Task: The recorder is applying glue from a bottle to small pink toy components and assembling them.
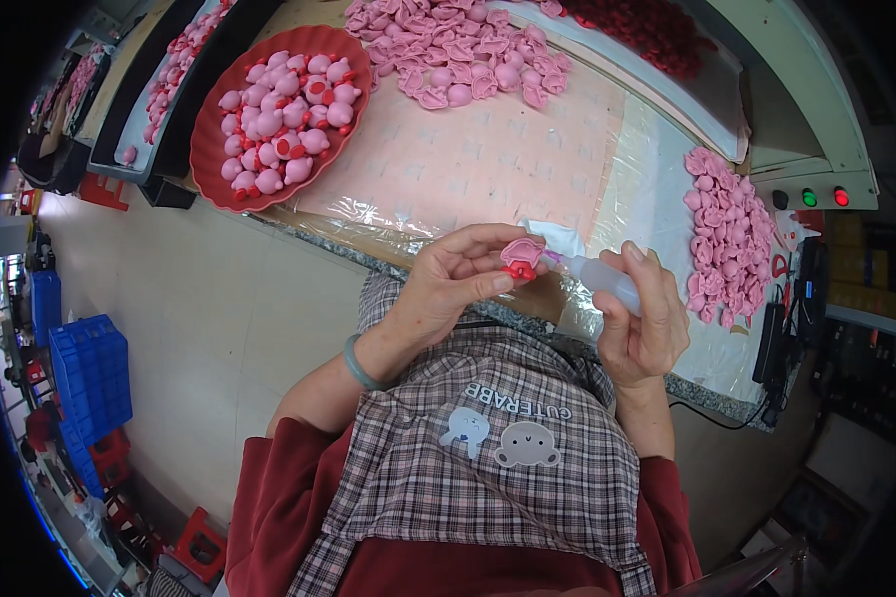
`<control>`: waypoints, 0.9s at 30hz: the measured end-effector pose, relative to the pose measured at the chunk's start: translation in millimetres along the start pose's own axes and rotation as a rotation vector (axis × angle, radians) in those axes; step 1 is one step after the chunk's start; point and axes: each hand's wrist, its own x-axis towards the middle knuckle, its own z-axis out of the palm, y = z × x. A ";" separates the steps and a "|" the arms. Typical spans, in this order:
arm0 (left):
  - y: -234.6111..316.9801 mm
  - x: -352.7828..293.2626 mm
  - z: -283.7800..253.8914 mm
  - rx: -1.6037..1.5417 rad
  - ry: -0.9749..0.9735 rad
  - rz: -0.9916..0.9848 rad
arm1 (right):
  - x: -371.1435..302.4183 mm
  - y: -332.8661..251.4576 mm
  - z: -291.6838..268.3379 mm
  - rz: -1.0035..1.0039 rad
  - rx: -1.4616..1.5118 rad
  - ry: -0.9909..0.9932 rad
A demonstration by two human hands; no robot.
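Between the thumb and fingers of my left hand [458, 274] is a small pink-and-red plastic piece [521, 256]; its pink part is a hollow, wavy-edged shell and its red part sits below. My right hand [647, 323] is wrapped round a translucent squeeze bottle [603, 280]. The bottle lies tilted, its thin purple-tipped nozzle touching or very near the pink shell; I cannot tell which. Both hands are raised just off the table's front edge, above my plaid apron [488, 418].
A red scalloped bowl [204, 149] of round pink-and-red pieces stands at the left. Pink shells [458, 50] are heaped at the back, with another pink pile [732, 239] on the right. A machine housing [816, 119] with button lights borders the table. Blue crates [92, 368] stand on the floor.
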 end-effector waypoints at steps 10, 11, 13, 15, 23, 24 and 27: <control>0.3 -1.4 0.2 0.057 0.031 0.001 | 1.1 5.7 4.4 -0.030 -0.025 0.043; 0.4 -1.4 0.5 0.058 0.030 0.000 | 1.2 5.7 4.4 -0.031 -0.021 0.047; 0.8 -1.4 0.9 0.040 0.039 0.010 | 0.7 5.9 3.9 -0.022 -0.029 0.041; 3.0 -1.8 1.2 0.035 0.048 -0.004 | 0.8 6.0 4.0 -0.014 -0.035 0.035; 2.7 -0.1 0.6 -0.033 0.054 -0.001 | -2.0 7.9 3.0 0.032 0.013 0.052; 2.3 -0.2 0.4 -0.025 0.061 0.002 | -2.4 8.0 3.5 0.032 0.013 0.052; 2.1 -0.3 0.2 -0.012 0.065 0.002 | -2.8 8.6 5.2 0.026 -0.003 0.057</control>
